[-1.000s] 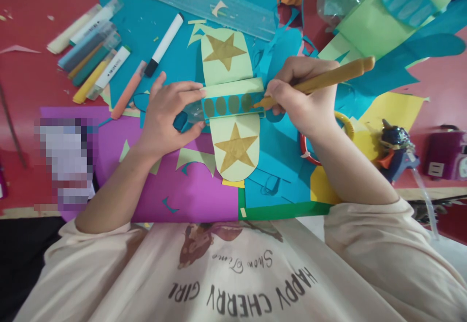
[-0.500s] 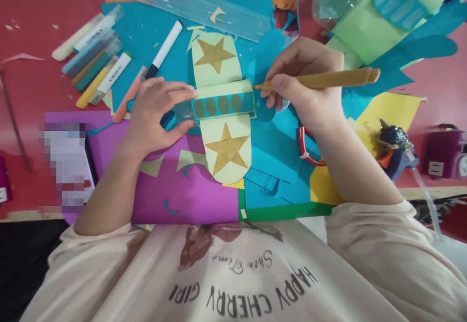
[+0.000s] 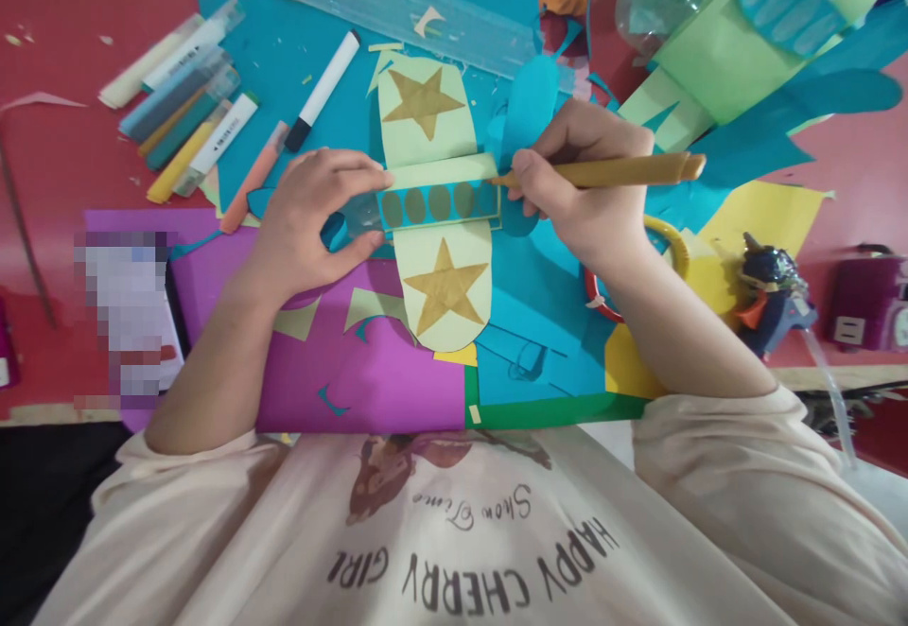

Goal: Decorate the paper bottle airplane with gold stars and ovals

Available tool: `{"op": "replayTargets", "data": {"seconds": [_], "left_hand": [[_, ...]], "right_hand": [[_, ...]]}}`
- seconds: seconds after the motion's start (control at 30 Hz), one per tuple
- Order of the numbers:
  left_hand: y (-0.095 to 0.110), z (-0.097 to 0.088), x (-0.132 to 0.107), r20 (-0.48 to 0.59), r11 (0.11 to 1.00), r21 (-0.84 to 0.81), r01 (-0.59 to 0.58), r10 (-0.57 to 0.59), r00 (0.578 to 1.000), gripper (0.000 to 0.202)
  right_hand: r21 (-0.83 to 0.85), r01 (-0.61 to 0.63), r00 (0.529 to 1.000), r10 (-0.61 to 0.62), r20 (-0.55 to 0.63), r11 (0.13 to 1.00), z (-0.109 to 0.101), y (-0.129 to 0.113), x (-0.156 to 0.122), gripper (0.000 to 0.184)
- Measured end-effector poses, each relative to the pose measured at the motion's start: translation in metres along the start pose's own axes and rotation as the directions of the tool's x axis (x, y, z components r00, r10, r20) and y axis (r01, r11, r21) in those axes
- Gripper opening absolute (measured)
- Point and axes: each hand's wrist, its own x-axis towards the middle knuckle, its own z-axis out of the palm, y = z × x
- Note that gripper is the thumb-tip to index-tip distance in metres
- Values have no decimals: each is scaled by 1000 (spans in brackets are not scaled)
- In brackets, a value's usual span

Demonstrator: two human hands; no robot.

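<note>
My right hand is closed around a brown marker. Its tip is at the right end of a blue strip bearing a row of brown ovals. That strip crosses the middle of a pale green paper cutout, which has a brown star on its lower part and another star on its upper part. At the strip's left end, the thumb and fingers of my left hand grip the cutout's edge, with a clear plastic piece just beneath them.
Several markers lie at the left, and a white capped marker rests nearer the hands. Tape rolls sit under my right forearm. A glue gun and a purple box stand right. A phone lies left.
The marker's tip has shifted slightly down onto the right end of the blue strip, and my right hand has moved a little left. My left hand keeps its grip at the strip's left end.
</note>
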Motion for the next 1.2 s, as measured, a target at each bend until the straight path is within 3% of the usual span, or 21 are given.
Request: {"op": "replayTargets", "data": {"seconds": [0.2,0.4,0.63,0.87,1.2], "left_hand": [[1,0,2,7,998,-53,41,-40,999,39],[1,1,2,-5,1000,-15,10,-10,1000,38],[1,2,0,-36,1000,-17,-14,13,999,38],[2,2,1,-35,1000,-2,-11,11,999,38],[0,2,1,-28,1000,-9,10,-10,1000,37]], "right_hand": [[-8,108,992,-108,-63,994,2,-5,-1,33],[-44,83,997,-82,13,996,1,-5,-1,40],[-43,125,992,-126,-13,991,0,-7,-2,39],[-85,36,999,-33,43,996,-1,-6,-2,43],[-14,31,992,-29,124,999,-4,-6,-1,36]]}}
